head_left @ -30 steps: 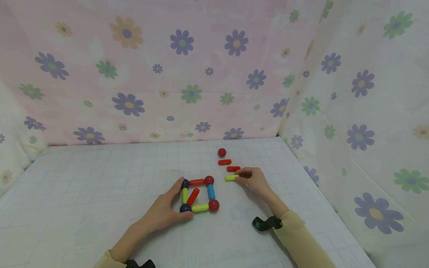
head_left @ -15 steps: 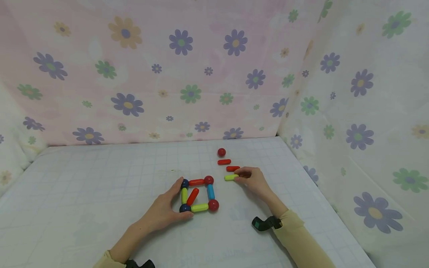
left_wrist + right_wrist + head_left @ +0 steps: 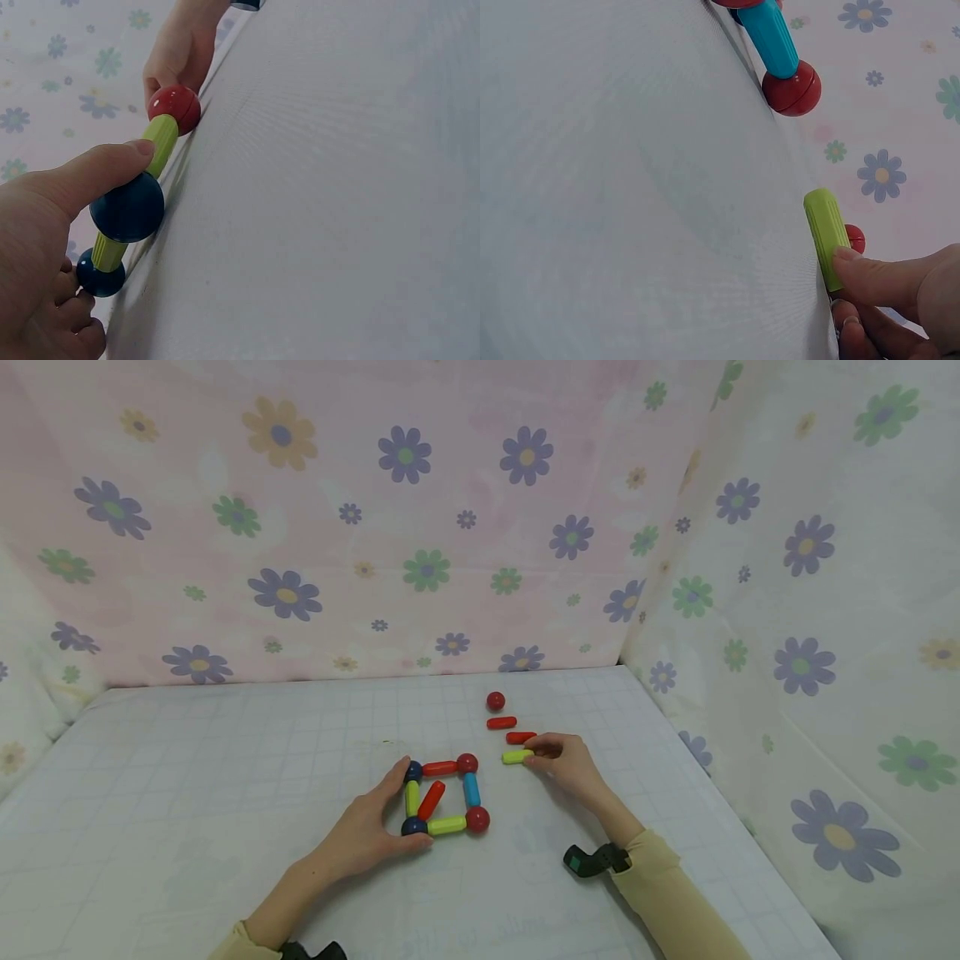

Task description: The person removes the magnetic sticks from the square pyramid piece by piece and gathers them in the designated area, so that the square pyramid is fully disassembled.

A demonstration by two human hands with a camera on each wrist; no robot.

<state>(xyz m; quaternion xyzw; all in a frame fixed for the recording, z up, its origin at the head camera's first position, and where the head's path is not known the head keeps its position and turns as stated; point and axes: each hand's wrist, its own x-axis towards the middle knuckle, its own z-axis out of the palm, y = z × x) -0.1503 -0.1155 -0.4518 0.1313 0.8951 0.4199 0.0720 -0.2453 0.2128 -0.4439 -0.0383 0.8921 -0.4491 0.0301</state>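
Observation:
A four-sided frame of magnetic sticks and balls (image 3: 447, 826) lies on the table in the head view. Its left corners are dark blue balls (image 3: 129, 208), its right ones red balls (image 3: 477, 819). One red stick (image 3: 432, 799) slants inward from the near blue ball; whether its other end is raised, I cannot tell. My left hand (image 3: 362, 831) holds the frame's left side, thumb at the near blue ball and fingertips at the far one. To the right, my right hand (image 3: 573, 770) pinches a yellow-green magnetic stick (image 3: 825, 236) by its right end, at the tabletop.
Beyond the right hand lie two loose red sticks (image 3: 502, 723) and a red ball (image 3: 496, 701). The white table (image 3: 187, 777) meets flowered cloth (image 3: 337, 527) at the back and the right. A dark wrist camera (image 3: 596, 861) juts from the right sleeve.

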